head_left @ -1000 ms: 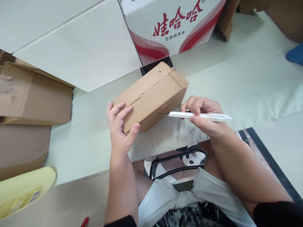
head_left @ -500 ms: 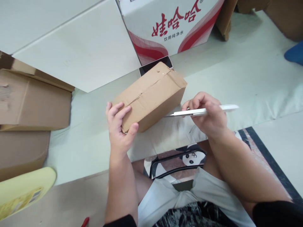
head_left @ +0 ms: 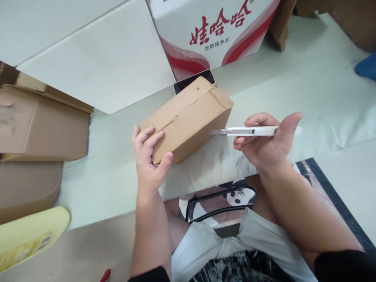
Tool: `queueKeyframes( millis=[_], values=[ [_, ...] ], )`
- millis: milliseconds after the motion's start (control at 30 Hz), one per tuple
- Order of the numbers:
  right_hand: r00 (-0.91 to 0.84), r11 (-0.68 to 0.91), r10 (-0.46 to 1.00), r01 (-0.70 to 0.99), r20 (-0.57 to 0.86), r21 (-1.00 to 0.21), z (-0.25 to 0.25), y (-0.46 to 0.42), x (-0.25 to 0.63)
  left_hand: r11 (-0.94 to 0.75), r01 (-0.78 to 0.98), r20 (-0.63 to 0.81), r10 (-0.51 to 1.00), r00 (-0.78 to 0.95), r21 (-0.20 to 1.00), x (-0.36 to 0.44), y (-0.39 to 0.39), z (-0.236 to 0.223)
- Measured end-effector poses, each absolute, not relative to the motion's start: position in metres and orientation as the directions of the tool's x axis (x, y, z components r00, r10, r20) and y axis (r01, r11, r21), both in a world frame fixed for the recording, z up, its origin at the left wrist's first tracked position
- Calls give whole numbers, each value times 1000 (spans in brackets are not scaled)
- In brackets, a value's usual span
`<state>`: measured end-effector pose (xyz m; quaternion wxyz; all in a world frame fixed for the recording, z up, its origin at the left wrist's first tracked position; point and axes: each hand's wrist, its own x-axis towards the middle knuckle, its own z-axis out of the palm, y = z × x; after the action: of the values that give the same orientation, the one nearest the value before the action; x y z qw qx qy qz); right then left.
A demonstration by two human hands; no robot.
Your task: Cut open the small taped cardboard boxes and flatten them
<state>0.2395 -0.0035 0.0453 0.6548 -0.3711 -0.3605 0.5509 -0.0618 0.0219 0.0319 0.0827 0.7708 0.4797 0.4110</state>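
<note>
A closed brown cardboard box [head_left: 188, 117] sits tilted on the pale cloth, with a seam and a small tear along its top. My left hand [head_left: 149, 156] grips its near left end, fingers over the top and thumb on the near side. In my right hand [head_left: 267, 143] lies a white utility knife [head_left: 261, 131], held between thumb and fingers with the palm turned up. Its blade [head_left: 216, 132] is out and points left at the box's right side; whether the tip touches the cardboard I cannot tell.
Behind the box lies a dark-screened device [head_left: 192, 81], partly hidden. A white and red carton [head_left: 211, 35] and a white panel [head_left: 96, 70] stand at the back. Brown boxes [head_left: 55, 125] and a yellow bottle-like object [head_left: 35, 235] are at left; a blue object [head_left: 367, 67] is far right.
My right hand has rolled palm up and the thumb has swung outward, so the knife and its blade show more plainly, slightly higher. My left hand and the box stay put.
</note>
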Motion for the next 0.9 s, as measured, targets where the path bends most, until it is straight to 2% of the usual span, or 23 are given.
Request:
queueKeyframes(
  millis=[100,300,400,600,667,800,900],
  values=[
    [107,112,992,-443,71,-890,44,-3,237,-513,673,542,818,194,533,-62,22,32],
    [163,221,973,-427,166,-877,41,0,232,-523,657,544,815,200,543,-63,22,30],
    [193,226,969,-450,153,-864,40,-1,233,-526,664,556,808,195,532,-63,22,30],
    [140,161,984,-454,108,-877,40,-3,235,-537,673,569,796,205,509,-61,20,34],
    [194,175,976,-431,99,-885,40,-2,233,-520,686,553,808,202,509,-61,19,35],
    [416,236,905,-323,86,-917,35,1,229,-536,660,550,807,217,526,-61,19,35],
    [482,257,873,-323,75,-911,28,5,232,-554,641,577,791,205,531,-61,20,33]
  ],
)
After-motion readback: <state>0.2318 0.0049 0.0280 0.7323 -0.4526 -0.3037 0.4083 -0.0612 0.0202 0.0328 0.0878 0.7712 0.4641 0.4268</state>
